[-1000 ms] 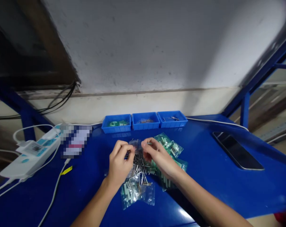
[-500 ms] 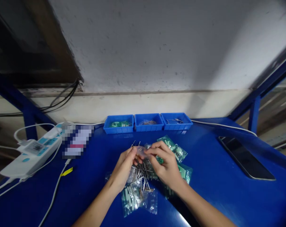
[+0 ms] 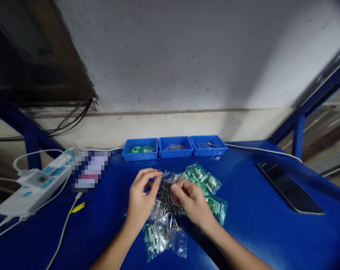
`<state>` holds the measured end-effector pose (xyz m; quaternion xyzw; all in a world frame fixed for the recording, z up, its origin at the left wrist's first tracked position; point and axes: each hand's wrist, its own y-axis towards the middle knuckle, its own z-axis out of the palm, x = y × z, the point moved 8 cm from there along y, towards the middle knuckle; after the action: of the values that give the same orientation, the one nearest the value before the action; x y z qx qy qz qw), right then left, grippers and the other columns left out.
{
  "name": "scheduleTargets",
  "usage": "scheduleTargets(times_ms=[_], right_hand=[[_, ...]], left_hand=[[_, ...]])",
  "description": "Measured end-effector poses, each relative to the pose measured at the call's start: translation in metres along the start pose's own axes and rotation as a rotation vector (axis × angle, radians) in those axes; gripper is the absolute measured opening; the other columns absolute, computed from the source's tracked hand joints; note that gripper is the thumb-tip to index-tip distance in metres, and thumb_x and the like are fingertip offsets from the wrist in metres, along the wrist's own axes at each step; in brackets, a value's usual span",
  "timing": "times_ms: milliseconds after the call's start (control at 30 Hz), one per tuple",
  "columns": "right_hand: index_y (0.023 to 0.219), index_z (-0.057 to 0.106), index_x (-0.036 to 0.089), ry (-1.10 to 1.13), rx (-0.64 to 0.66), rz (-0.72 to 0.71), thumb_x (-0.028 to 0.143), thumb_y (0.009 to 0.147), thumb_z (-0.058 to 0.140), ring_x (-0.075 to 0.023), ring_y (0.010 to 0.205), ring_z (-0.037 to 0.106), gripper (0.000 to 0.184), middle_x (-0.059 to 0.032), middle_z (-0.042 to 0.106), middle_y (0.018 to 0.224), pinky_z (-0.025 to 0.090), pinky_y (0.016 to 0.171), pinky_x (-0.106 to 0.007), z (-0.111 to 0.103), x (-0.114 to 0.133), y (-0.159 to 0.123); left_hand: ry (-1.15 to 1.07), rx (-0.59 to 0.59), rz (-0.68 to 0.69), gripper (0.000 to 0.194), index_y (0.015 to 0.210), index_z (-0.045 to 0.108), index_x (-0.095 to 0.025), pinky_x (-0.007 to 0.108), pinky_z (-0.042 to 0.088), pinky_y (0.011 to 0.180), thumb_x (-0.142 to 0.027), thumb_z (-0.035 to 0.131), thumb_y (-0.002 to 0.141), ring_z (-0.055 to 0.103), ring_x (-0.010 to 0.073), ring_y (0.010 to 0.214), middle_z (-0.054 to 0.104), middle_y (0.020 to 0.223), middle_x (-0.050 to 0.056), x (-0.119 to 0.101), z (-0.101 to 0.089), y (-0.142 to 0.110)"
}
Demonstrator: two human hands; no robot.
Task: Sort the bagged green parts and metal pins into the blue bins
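My left hand [image 3: 142, 195] pinches the edge of a small clear plastic bag [image 3: 166, 174], with thumb and forefinger close together. My right hand [image 3: 191, 198] is closed at the fingertips just right of a heap of thin metal rods [image 3: 166, 197]. What those fingertips hold, if anything, is hidden. Below the hands, a clear bag with pale green strips [image 3: 153, 236] lies on the blue table, some loose rods beside it. More green-tinted bags of pale strips [image 3: 216, 206] spread to the right of my right hand.
Three blue bins stand in a row at the back: a left bin [image 3: 140, 156] with green bags, a middle bin [image 3: 176, 153] and a right bin [image 3: 208, 151] with a few rods. A phone [image 3: 289, 187] lies right; a power strip [image 3: 32, 191] and cables lie left.
My hands have moved apart. My left hand has shifted slightly left and turned, and the clear bag that was stretched between both hands has dropped lower, uncovering more of the rods.
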<state>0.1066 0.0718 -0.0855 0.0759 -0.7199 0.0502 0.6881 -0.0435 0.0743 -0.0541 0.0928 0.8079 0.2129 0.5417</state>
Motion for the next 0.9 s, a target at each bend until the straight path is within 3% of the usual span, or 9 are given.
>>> scheduleTargets(times_ms=[133, 267, 367, 467, 533, 600, 667, 767, 900], right_hand=[[0.075, 0.054, 0.018, 0.298, 0.105, 0.135, 0.058, 0.083, 0.048, -0.0116, 0.053, 0.049, 0.042, 0.0004, 0.054, 0.059, 0.033, 0.050, -0.024, 0.013, -0.003, -0.001], [0.084, 0.057, 0.019, 0.327, -0.029, 0.088, 0.048, 0.076, 0.063, -0.0088, 0.049, 0.040, 0.030, 0.0044, 0.047, 0.059, 0.031, 0.048, -0.022, -0.002, -0.002, 0.003], [0.087, 0.054, 0.020, 0.244, -0.171, 0.004, 0.045, 0.078, 0.061, -0.0102, 0.050, 0.043, 0.027, 0.0041, 0.048, 0.060, 0.033, 0.048, -0.023, -0.018, -0.001, 0.004], [0.083, 0.052, 0.021, 0.128, -0.244, -0.070, 0.038, 0.081, 0.059, -0.0123, 0.058, 0.050, 0.019, 0.0004, 0.055, 0.068, 0.038, 0.051, -0.024, -0.028, 0.004, 0.003], [0.080, 0.054, 0.020, 0.027, -0.238, -0.179, 0.030, 0.082, 0.057, -0.0149, 0.071, 0.056, 0.010, -0.0030, 0.059, 0.079, 0.044, 0.060, -0.026, -0.029, 0.016, -0.001], [0.077, 0.056, 0.020, -0.092, -0.198, -0.332, 0.021, 0.082, 0.054, -0.0180, 0.087, 0.058, 0.005, -0.0053, 0.060, 0.091, 0.046, 0.073, -0.031, -0.024, 0.032, -0.008], [0.076, 0.058, 0.021, -0.203, -0.146, -0.457, 0.013, 0.080, 0.053, -0.0207, 0.101, 0.054, 0.010, -0.0062, 0.057, 0.102, 0.044, 0.084, -0.036, -0.016, 0.042, -0.014], [0.074, 0.059, 0.021, -0.282, -0.102, -0.500, 0.007, 0.077, 0.048, -0.0229, 0.115, 0.046, 0.018, -0.0071, 0.050, 0.112, 0.042, 0.089, -0.038, -0.007, 0.042, -0.018], [0.084, 0.063, 0.022, -0.291, -0.121, -0.367, 0.010, 0.073, 0.051, -0.0253, 0.118, 0.041, 0.020, -0.0082, 0.044, 0.114, 0.039, 0.093, -0.042, -0.010, 0.034, -0.014]], left_hand=[[0.057, 0.085, 0.240, 0.025, 0.084, 0.070, -0.025, 0.033, 0.051, 0.085, -0.011, 0.050, 0.085, 0.057, 0.0182, 0.101, 0.054, 0.107, 0.006, -0.025, 0.013, -0.011], [0.048, 0.124, 0.204, 0.028, 0.081, 0.070, -0.026, 0.035, 0.048, 0.090, -0.011, 0.046, 0.086, 0.052, 0.0202, 0.109, 0.051, 0.112, 0.007, -0.025, 0.019, -0.015], [0.018, 0.122, 0.057, 0.022, 0.082, 0.068, -0.023, 0.035, 0.047, 0.086, -0.017, 0.048, 0.086, 0.055, 0.0208, 0.102, 0.056, 0.102, 0.007, -0.011, 0.017, -0.009], [-0.120, 0.297, -0.208, 0.018, 0.086, 0.067, -0.020, 0.030, 0.047, 0.071, -0.031, 0.053, 0.086, 0.058, 0.0181, 0.080, 0.062, 0.085, 0.005, 0.010, 0.030, -0.009], [-0.249, 0.382, -0.381, 0.030, 0.088, 0.067, -0.018, 0.027, 0.045, 0.064, -0.043, 0.051, 0.086, 0.056, 0.0163, 0.071, 0.062, 0.077, 0.005, 0.020, 0.039, -0.015], [-0.372, 0.375, -0.506, 0.042, 0.088, 0.066, -0.016, 0.027, 0.043, 0.061, -0.052, 0.045, 0.087, 0.054, 0.0153, 0.068, 0.060, 0.075, 0.005, 0.025, 0.044, -0.021], [-0.453, 0.341, -0.556, 0.042, 0.087, 0.065, -0.015, 0.026, 0.041, 0.060, -0.053, 0.047, 0.086, 0.053, 0.0143, 0.067, 0.059, 0.075, 0.004, 0.027, 0.044, -0.023], [-0.448, 0.336, -0.507, 0.027, 0.087, 0.064, -0.017, 0.023, 0.039, 0.058, -0.043, 0.060, 0.081, 0.051, 0.0125, 0.065, 0.057, 0.072, 0.001, 0.026, 0.042, -0.019], [-0.278, 0.249, -0.303, 0.018, 0.085, 0.062, -0.018, 0.023, 0.040, 0.057, -0.035, 0.058, 0.084, 0.051, 0.0123, 0.063, 0.057, 0.069, 0.000, 0.017, 0.025, -0.007]])
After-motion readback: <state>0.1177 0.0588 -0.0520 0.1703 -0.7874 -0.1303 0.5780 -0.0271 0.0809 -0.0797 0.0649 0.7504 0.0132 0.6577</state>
